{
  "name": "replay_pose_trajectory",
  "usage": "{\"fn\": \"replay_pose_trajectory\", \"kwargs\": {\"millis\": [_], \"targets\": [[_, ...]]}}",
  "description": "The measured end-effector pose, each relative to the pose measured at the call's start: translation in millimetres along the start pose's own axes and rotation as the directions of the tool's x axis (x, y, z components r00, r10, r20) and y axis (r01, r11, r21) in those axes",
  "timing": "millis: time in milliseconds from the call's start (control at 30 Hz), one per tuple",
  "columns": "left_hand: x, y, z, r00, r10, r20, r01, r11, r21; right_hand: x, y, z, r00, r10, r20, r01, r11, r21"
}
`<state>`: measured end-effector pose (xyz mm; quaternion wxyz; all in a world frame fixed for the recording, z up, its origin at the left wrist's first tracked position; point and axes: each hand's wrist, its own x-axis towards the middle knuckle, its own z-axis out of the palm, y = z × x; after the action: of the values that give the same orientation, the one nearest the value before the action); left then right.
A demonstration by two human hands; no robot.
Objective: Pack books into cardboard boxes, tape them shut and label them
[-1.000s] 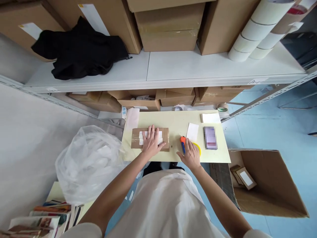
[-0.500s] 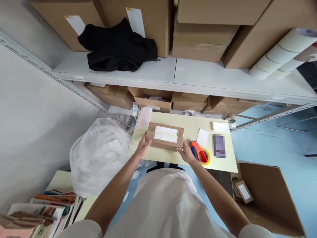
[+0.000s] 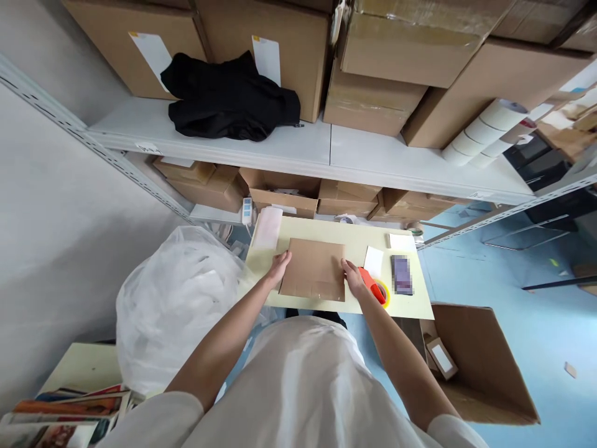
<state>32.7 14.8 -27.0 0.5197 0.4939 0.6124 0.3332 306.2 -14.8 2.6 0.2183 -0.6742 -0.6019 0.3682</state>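
A brown cardboard box (image 3: pixel 313 270) is held between my two hands above the pale yellow table (image 3: pixel 417 306). Its plain broad face is toward me, and no label shows on it. My left hand (image 3: pixel 279 267) grips the box's left edge. On the opposite edge, my right hand (image 3: pixel 353 277) is closed with the thumb on top. Just right of that hand lies an orange tape dispenser (image 3: pixel 371 285) with a yellow-rimmed roll, partly covered by my forearm. Beyond it lies a white card (image 3: pixel 373 260).
A phone-like pixelated object (image 3: pixel 402 275) and a white stack (image 3: pixel 402 242) lie at the table's right. A translucent bag of white material (image 3: pixel 172 305) bulges at left. An open carton (image 3: pixel 485 361) holds small boxes. Ahead, a shelf (image 3: pixel 308 155) carries cartons, black cloth (image 3: pixel 233 99) and label rolls (image 3: pixel 485 134).
Both hands have turned the box over, so its labelled face is out of sight and a plain broad face shows. The view has shifted slightly.
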Motion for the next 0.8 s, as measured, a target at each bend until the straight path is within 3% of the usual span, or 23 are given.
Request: {"fn": "replay_pose_trajectory", "kwargs": {"millis": [100,200,367,500,633,800], "targets": [[-2,-10,2,1.0,-0.001,0.015,0.001,1.0,0.019,-2,8,4,0.992,0.124,0.022,-0.126,0.979,0.164],[-16,-19,-7,0.998,-0.007,0.058,0.005,0.999,0.032,-15,19,0,0.991,0.133,0.029,-0.136,0.97,0.202],[-59,-49,-22,0.969,0.104,0.225,-0.163,0.952,0.261,-62,48,18,0.994,0.089,0.061,-0.101,0.965,0.241],[-73,-62,-6,0.982,0.128,0.136,-0.166,0.933,0.32,-78,54,49,0.999,0.008,-0.035,-0.003,0.991,0.136],[-67,-40,4,0.982,0.185,0.034,-0.187,0.939,0.289,-60,34,44,0.993,0.017,-0.117,-0.003,0.994,0.114],[-50,6,-22,0.968,0.211,-0.135,-0.127,0.877,0.463,-35,3,-12,0.984,0.041,-0.175,-0.041,0.999,0.008]]}}
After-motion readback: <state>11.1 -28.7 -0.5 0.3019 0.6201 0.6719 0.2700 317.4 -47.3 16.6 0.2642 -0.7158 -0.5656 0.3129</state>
